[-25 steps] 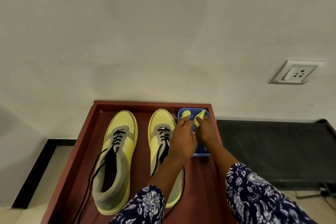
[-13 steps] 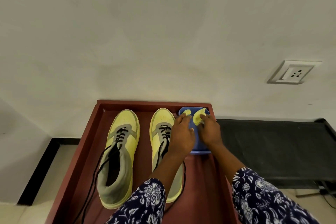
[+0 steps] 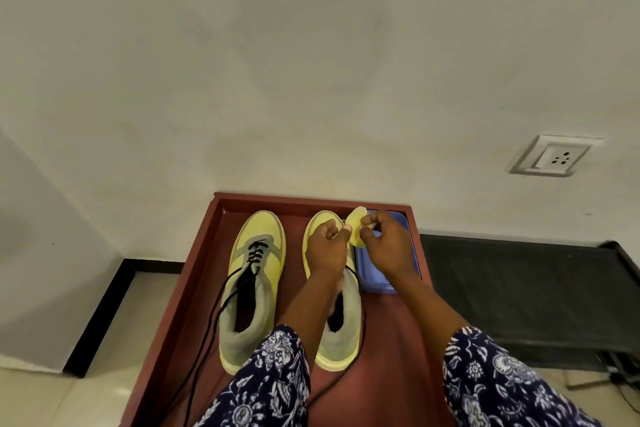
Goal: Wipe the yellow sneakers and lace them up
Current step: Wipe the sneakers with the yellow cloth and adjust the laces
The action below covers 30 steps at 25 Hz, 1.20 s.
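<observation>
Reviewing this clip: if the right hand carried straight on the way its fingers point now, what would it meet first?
The right hand points up-left, pinching the yellow cloth. Just beyond that cloth is the left hand, which holds it too, so it would probably meet the left hand's fingers first. Depth from this one view is uncertain.

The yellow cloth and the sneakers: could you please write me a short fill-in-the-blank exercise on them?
1. Both hands, the left hand and the right hand, hold a small ____ cloth.
2. Under the right hand lies a ____ container.
3. The left sneaker has ____ laces.
4. The sneakers stand on a ____ tray.

Missing: yellow; blue; black; red-brown
</observation>
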Motion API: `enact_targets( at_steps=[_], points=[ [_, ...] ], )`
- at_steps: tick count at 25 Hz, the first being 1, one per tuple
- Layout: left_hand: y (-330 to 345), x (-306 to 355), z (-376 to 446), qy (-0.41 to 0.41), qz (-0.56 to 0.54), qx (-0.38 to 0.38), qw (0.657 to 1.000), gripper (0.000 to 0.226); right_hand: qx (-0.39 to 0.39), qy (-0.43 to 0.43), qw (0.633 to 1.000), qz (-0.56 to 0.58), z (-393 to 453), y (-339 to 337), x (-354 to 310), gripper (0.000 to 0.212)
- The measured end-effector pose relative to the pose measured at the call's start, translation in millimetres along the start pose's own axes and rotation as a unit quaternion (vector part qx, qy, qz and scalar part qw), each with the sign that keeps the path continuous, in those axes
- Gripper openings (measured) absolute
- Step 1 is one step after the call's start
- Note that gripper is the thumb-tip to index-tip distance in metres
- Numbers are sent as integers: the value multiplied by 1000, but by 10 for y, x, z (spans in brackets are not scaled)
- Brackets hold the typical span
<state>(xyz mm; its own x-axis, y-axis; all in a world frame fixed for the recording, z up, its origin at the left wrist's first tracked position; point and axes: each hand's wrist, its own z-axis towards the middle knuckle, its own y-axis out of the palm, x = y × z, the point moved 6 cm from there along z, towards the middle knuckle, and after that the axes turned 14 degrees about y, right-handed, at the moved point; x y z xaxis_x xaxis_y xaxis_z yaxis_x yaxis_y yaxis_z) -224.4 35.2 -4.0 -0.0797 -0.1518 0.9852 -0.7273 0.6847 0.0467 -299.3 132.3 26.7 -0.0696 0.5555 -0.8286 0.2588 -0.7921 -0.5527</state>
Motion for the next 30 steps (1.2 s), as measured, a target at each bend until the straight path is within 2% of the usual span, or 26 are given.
enact_targets(
  at_steps=[4, 8, 17, 23, 27, 30],
  points=[
    [-221, -52, -58, -66, -133, 32, 988, 37, -26, -11, 1000, 8, -239, 186, -149, 9],
    [-447, -82, -140, -109, -189, 50, 975, 28, -42, -27, 999, -7, -423, 362, -281, 9],
    [-884, 14, -332, -102, -183, 63, 976, 15, -48, -11, 998, -31, -654, 593, -306, 25],
    [-1121, -7, -440, -106, -153, 65, 980, 16, -32, -5, 999, -39, -899, 691, -334, 33],
    [-1244, -2, -541, -108, -150, 69, 980, 15, -49, 13, 998, -33, -1054, 798, -330, 31],
    [-1346, -7, -589, -108, -129, 69, 983, 14, -102, 44, 994, -17, -1174, 949, -271, 32]
  ],
)
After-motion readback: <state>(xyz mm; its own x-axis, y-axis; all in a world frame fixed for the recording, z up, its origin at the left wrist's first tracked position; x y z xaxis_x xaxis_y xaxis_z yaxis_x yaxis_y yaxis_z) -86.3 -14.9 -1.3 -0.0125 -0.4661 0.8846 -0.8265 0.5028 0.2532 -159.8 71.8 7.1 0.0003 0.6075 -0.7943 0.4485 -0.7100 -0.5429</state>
